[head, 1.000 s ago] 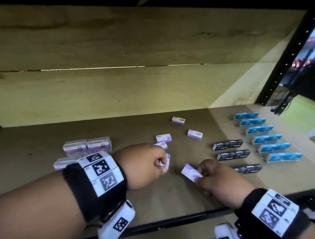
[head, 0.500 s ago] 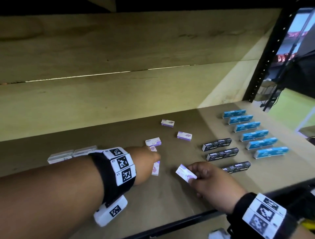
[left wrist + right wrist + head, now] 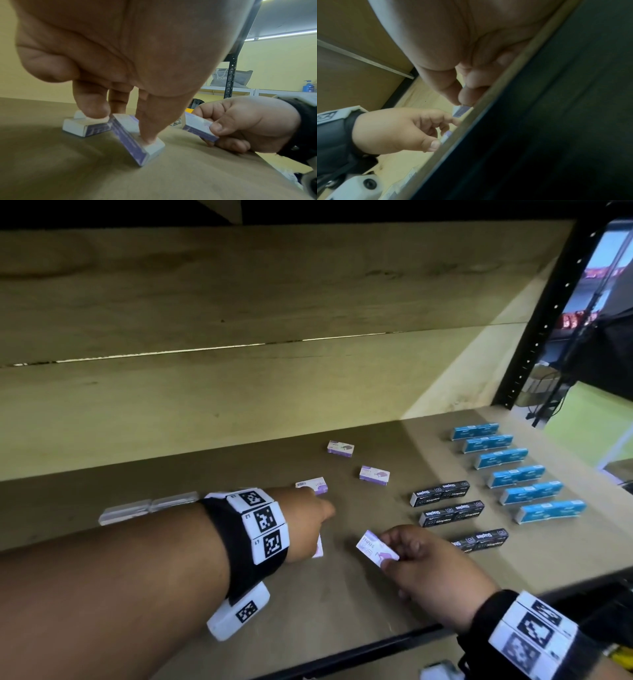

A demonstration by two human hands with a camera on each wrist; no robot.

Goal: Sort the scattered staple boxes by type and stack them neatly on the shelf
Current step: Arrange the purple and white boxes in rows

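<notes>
Small purple-and-white staple boxes lie scattered mid-shelf. My left hand [image 3: 320, 510] reaches over two of them. In the left wrist view its thumb presses on the near box [image 3: 130, 136] and a fingertip rests on the farther box [image 3: 80, 126]; both lie on the shelf. My right hand [image 3: 390, 554] pinches another purple box [image 3: 371, 545] between thumb and fingers, tilted just above the shelf and to the right of the left hand. Three more purple boxes [image 3: 374, 474] lie loose farther back. The right wrist view is mostly blocked by the shelf edge.
Three black staple boxes [image 3: 440, 497] sit in a column right of centre. Several blue boxes [image 3: 515, 475] run in a row beyond them. Stacked purple boxes [image 3: 149, 506] stand at the left behind my forearm. A black upright [image 3: 548, 313] and front rail [image 3: 342, 652] bound the shelf.
My left hand has stretched forward, its fingers now reaching the box farther back while the thumb stays on the near one. The right hand still holds its purple box in about the same place.
</notes>
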